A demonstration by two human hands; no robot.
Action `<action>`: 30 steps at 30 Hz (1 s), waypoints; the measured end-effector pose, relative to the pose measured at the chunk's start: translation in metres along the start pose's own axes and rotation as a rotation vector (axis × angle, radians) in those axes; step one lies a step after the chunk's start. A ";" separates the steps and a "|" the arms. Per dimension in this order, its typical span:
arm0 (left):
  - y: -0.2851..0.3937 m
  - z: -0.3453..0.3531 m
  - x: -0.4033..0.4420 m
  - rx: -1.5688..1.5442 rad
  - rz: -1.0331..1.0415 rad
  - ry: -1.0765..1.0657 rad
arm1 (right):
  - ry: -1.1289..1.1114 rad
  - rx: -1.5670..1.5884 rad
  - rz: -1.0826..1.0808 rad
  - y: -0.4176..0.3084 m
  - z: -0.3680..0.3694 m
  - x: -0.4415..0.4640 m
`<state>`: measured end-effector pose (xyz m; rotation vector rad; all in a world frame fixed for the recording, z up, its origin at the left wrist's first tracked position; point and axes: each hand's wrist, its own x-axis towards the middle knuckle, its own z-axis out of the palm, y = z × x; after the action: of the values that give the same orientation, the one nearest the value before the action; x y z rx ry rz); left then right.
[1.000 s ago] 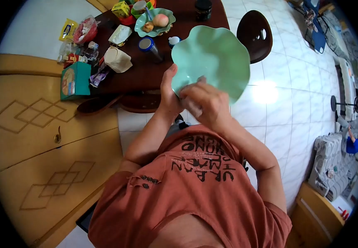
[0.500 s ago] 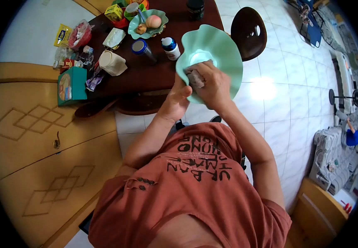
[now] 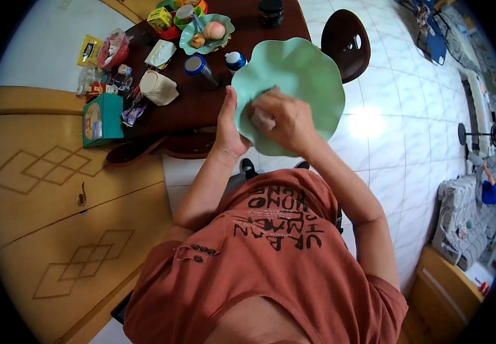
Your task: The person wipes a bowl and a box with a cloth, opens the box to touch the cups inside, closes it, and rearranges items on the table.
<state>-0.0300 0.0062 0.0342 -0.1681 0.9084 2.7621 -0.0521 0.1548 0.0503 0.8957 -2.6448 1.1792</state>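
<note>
- The fingers of the right hand (image 3: 288,117) are bent and closed around a cloth (image 3: 262,119), which is greyish and looks crumpled; the motion blur is there, so its shape I cannot tell well.
- This hand, with the cloth, is inside the bowl (image 3: 311,69), low on its left part.
- The left hand (image 3: 231,135) grips the bowl from the left side, the thumb upright along the rim, the other fingers hidden under it.
- The bowl is pale green, with wavy rim, held in the air before the shirt (image 3: 271,258), its inside facing up to the view.
- Behind the bowl is the dark table (image 3: 242,23), with a blue-lidded jar (image 3: 199,69) and, partly hidden by the bowl, a bottle (image 3: 235,61).
- Farther on the table, a dish (image 3: 187,35) carries a peach (image 3: 214,30).
- A dark chair (image 3: 345,46) stands to the right, on the tiled floor (image 3: 397,172).
</note>
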 end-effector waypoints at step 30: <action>-0.004 -0.011 -0.010 -0.065 -0.139 -0.061 | 0.095 0.006 0.082 0.007 0.002 -0.009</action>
<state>-0.0192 0.0015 0.0249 -0.1509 0.7626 2.6537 -0.0479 0.1613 0.0413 0.7189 -2.6260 1.2160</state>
